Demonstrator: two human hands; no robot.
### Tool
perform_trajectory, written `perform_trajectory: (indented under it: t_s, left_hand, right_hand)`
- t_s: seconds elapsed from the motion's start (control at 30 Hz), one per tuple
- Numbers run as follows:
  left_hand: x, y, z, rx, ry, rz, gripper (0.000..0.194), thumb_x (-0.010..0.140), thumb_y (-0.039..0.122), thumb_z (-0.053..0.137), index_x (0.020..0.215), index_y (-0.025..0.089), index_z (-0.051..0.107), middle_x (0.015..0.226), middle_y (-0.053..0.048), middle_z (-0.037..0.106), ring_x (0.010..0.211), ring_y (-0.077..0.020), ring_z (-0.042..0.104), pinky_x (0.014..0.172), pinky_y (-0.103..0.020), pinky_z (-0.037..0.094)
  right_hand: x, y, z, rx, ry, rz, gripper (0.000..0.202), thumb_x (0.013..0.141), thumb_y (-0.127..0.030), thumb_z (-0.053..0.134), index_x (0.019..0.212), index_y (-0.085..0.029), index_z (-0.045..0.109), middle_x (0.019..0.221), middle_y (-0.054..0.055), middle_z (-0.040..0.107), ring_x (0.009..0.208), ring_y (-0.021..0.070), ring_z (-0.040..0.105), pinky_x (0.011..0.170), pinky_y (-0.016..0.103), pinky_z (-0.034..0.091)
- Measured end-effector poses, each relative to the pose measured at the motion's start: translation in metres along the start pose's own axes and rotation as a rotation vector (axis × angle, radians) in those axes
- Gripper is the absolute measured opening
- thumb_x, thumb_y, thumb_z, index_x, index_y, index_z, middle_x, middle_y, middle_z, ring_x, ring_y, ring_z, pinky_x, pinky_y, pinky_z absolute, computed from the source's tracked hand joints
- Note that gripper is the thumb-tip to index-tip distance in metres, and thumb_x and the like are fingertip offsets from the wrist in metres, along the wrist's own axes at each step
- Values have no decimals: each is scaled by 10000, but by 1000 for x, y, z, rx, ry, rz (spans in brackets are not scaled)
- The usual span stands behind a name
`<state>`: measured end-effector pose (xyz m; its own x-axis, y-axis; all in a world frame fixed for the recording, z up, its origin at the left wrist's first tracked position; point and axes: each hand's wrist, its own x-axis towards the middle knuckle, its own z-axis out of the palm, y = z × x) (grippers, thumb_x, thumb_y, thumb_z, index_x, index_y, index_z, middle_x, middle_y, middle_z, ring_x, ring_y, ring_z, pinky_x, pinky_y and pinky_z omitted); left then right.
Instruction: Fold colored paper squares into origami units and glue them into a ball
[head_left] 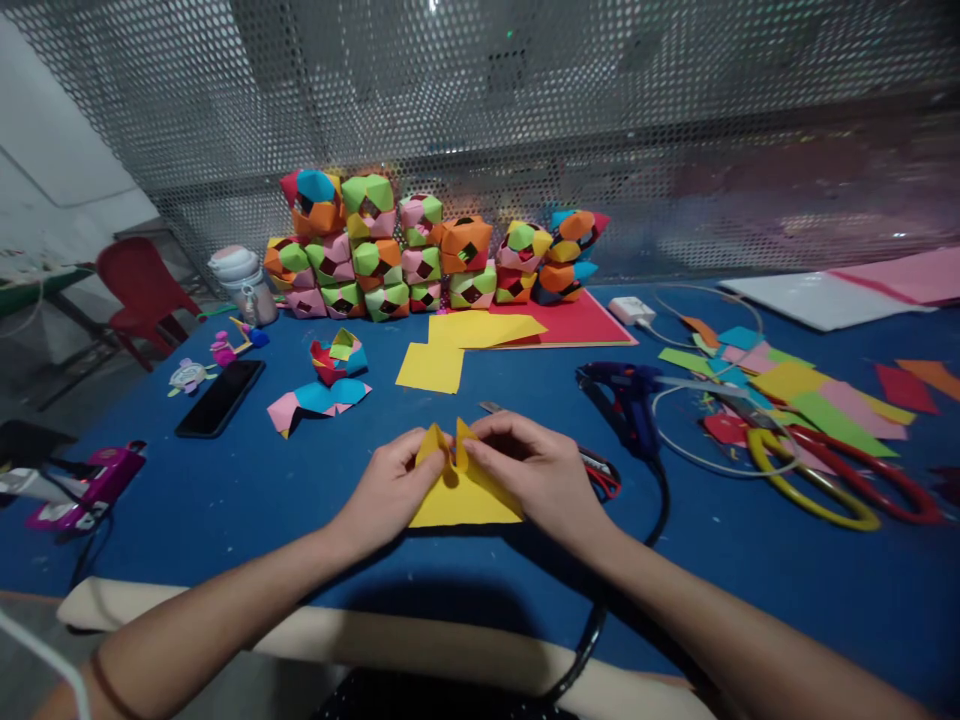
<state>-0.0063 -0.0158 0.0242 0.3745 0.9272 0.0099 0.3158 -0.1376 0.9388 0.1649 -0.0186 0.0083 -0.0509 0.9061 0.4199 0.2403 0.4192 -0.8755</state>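
Observation:
Both hands grip a yellow sheet of paper (465, 508) just above the blue table. My left hand (394, 490) pinches its left upper corner between thumb and fingers. On the other side my right hand (536, 470) pinches the right upper corner. The two corners stand up as points with a small curved dip between them, and the lower edge is straight. Behind the hands lie a loose yellow square (430, 368) and more yellow paper (480, 330). Beside my right hand, a red-and-black tool (602, 474) is partly hidden.
Folded paper blocks (375, 262) are stacked along the mesh wall. A glue gun (630, 395), large scissors (825, 480) and coloured paper pieces (817, 390) lie right. A phone (221, 398), folded paper units (319, 400), a bottle (244, 285) and a purple power strip (94, 490) are left.

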Motion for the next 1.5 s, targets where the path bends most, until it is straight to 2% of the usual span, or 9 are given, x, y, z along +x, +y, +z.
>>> perform_trajectory:
  t_s: [0.17,0.37,0.53,0.7,0.83,1.23,1.4,1.5]
  left_hand:
    - [-1,3,2,31,7,14,251,844,359,485,740,143,557,695,13,490,642,-103,422,556,-196,344]
    - [-1,4,5,-43,32,-35,214,817,333,512,718,146,537,665,33,482,593,-88,407,526,-189,331]
    - [0,2,6,-46,103,-56,171,804,308,520,755,149,558,682,27,515,617,-100,450,545,-192,363]
    - [1,-1,6,9,142,-56,184,802,313,509,787,150,591,695,15,555,620,-111,476,559,-202,379]
    - [0,0,5,65,141,-48,194,801,322,508,754,152,590,681,16,551,614,-112,478,554,-204,375]
    - [3,-5,2,224,24,2,241,809,330,474,728,142,601,671,8,540,656,-122,471,539,-199,341]
    - [5,-6,1,171,-9,-69,220,780,301,475,702,138,601,589,32,462,563,-94,394,486,-193,280]
    - [6,-5,-2,49,-50,-160,218,756,275,467,752,138,636,605,24,508,562,-97,424,488,-190,292]
  right_hand:
    - [0,-4,0,-60,-21,-98,114,804,-255,586,726,-181,626,705,19,642,644,134,583,584,245,472]
    - [-1,-4,2,-74,-56,-113,135,832,-255,552,735,-180,610,728,27,636,684,142,583,630,261,471]
    - [-3,-9,2,-122,-131,-136,118,830,-273,551,853,-169,601,792,37,619,715,144,568,654,271,468]
    - [-5,-5,6,-231,-69,-185,58,814,-193,529,824,-173,582,750,30,610,669,140,555,625,265,451]
    - [-4,-1,5,-240,-83,-171,84,824,-183,504,801,-181,584,733,30,617,651,142,561,609,263,449]
    - [1,6,1,-245,-216,-145,41,805,-189,543,802,-171,579,721,20,599,641,136,541,595,256,439]
    - [2,8,-1,-203,-261,-189,126,813,-114,484,812,-174,594,748,33,612,681,141,565,616,260,450]
    - [2,8,-3,-165,-280,-251,175,816,-101,461,866,-182,608,782,44,629,723,150,576,649,282,467]
